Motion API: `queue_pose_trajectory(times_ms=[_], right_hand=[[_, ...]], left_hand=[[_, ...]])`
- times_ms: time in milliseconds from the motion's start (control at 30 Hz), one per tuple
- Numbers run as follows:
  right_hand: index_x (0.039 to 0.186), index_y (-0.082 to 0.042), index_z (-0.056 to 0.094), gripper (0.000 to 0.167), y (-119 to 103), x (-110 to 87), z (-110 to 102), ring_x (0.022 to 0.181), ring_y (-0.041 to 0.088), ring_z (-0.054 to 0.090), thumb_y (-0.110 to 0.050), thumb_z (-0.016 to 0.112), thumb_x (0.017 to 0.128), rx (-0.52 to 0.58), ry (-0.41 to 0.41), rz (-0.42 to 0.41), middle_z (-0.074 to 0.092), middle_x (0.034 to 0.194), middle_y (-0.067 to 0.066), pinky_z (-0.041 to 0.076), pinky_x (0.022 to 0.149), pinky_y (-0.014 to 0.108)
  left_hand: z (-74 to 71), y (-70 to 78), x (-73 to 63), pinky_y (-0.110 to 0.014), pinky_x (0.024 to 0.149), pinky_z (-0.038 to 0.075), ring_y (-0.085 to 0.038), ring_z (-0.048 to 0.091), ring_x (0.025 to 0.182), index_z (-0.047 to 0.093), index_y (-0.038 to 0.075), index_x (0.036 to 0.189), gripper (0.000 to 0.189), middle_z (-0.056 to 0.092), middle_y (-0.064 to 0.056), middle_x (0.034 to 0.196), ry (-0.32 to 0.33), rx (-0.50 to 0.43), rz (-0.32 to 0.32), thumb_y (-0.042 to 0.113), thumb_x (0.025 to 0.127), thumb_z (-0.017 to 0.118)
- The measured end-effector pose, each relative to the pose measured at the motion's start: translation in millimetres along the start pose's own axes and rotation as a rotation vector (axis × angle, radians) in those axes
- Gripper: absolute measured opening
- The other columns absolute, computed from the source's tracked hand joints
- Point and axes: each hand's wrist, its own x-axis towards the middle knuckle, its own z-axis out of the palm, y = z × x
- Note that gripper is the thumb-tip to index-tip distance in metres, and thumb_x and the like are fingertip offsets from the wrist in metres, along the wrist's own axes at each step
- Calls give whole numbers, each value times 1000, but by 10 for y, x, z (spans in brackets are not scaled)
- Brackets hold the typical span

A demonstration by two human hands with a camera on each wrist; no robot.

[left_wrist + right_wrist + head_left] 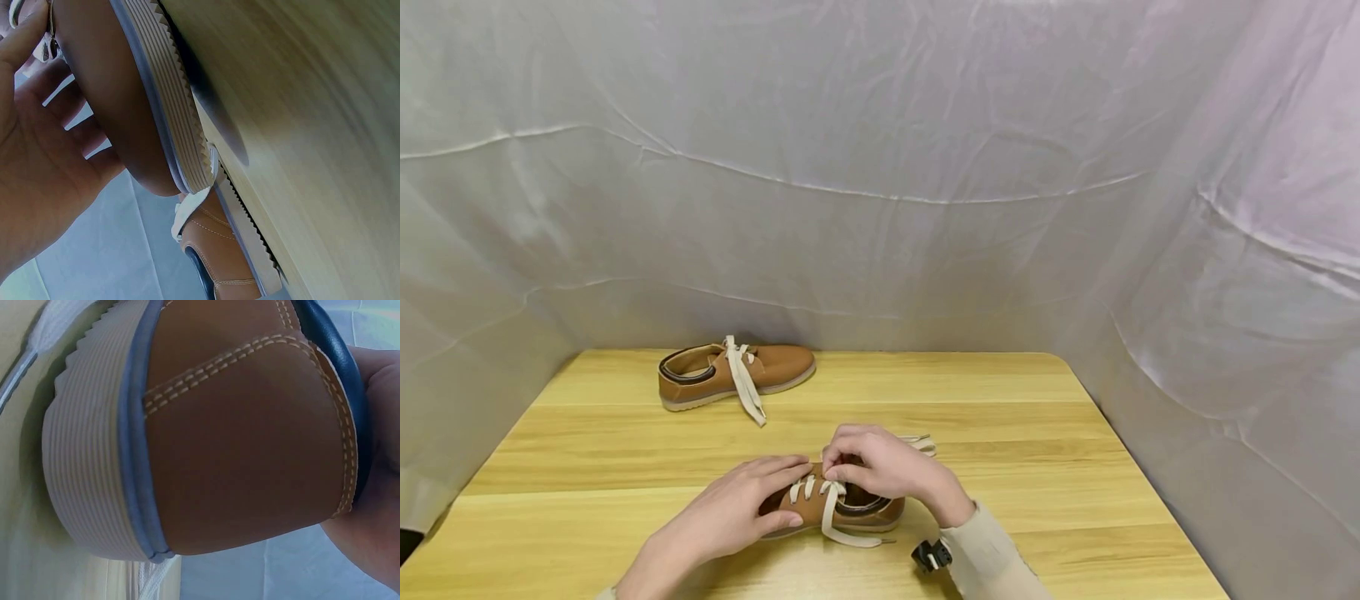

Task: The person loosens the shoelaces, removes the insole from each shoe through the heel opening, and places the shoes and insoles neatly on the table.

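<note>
A brown leather shoe point(891, 512) with a pale sole lies on the table near me, its toe to the left. My left hand point(737, 504) holds it over the toe, thumb on the near side and fingers on the far side. In the left wrist view the shoe's toe point(103, 81) lies along that palm. Over the tongue, my right hand point(883, 462) pinches the cream shoelace point(831, 521) by the top eyelets; its fingers partly hide the shoe's opening. One lace end hangs down the near side onto the table. The right wrist view shows the stitched heel point(250, 450).
A matching brown shoe point(786, 367) stands at the back left of the wooden table point(1000, 417), its lace trailing over the near side. Grey fabric point(880, 258) hangs behind the table and on both sides. A small black device point(931, 556) sits at my right cuff.
</note>
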Motion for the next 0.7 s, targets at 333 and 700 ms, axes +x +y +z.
queue_pose_trajectory(times_ms=[333,700], right_hand=[[106,-10,66,14,63,2,24,92,4,54,-16,54,109,28,62,7,63,103,-2,52,86,21],[104,-14,65,10,141,-13,27,88,5,51,-16,57,108,217,78,55,59,100,-5,48,79,22]], left_hand=[[11,-2,-4,-57,108,48,-33,58,134,60,11,147,62,60,-6,148,5,1,-1,50,99,66],[3,0,0,-58,108,48,-33,57,134,60,11,147,62,59,-7,149,1,-3,-1,51,99,65]])
